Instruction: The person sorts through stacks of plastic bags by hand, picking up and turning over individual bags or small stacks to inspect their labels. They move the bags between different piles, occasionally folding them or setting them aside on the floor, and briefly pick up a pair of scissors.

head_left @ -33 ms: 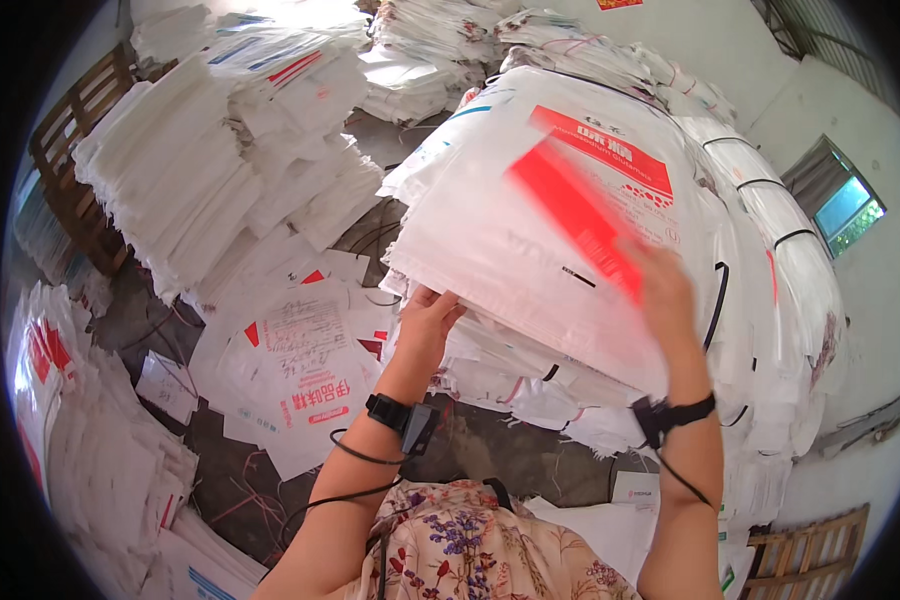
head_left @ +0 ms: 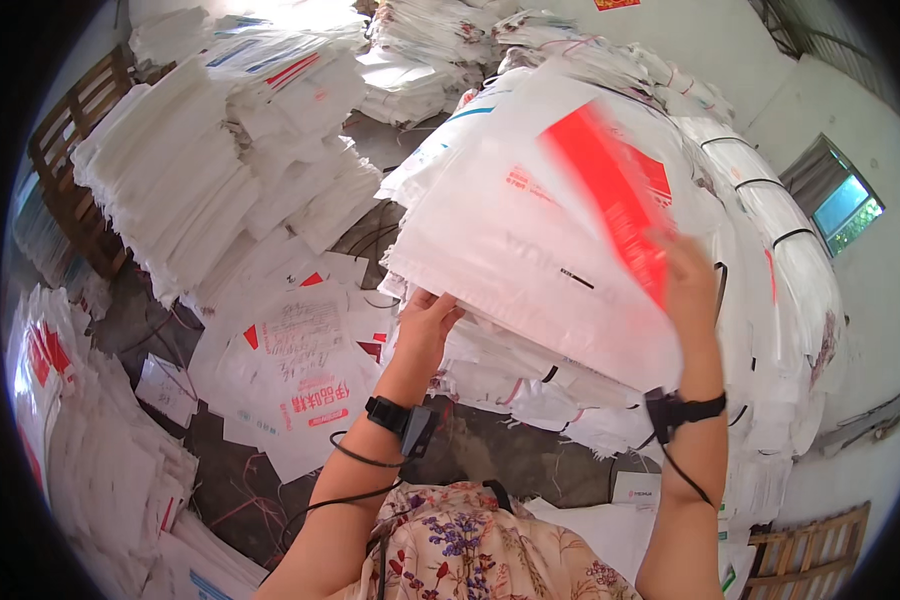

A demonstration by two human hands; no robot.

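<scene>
A flat white woven sack (head_left: 490, 230) with a red panel lies on top of a thick stack in front of me. My left hand (head_left: 428, 318) pinches its near left edge, thumb on top. My right hand (head_left: 682, 268) is blurred by motion at the sack's right side, where the red panel (head_left: 620, 200) is lifted and smeared. That side of the sack moves along with the hand, so the hand grips it, though the fingers are not sharp. Beneath it, another sack's red print (head_left: 658, 178) shows in part.
Tall piles of white sacks (head_left: 170, 180) stand at the left and back. Strapped bales (head_left: 760, 185) are on the right. Loose printed sacks (head_left: 310, 370) lie on the floor, with pink strings (head_left: 260, 500) near them. Wooden pallets (head_left: 75, 165) lean at the far left.
My right hand has moved slightly right and up, carrying the sack's red side with it. More of the sack underneath is now covered. My left hand stays at the near edge.
</scene>
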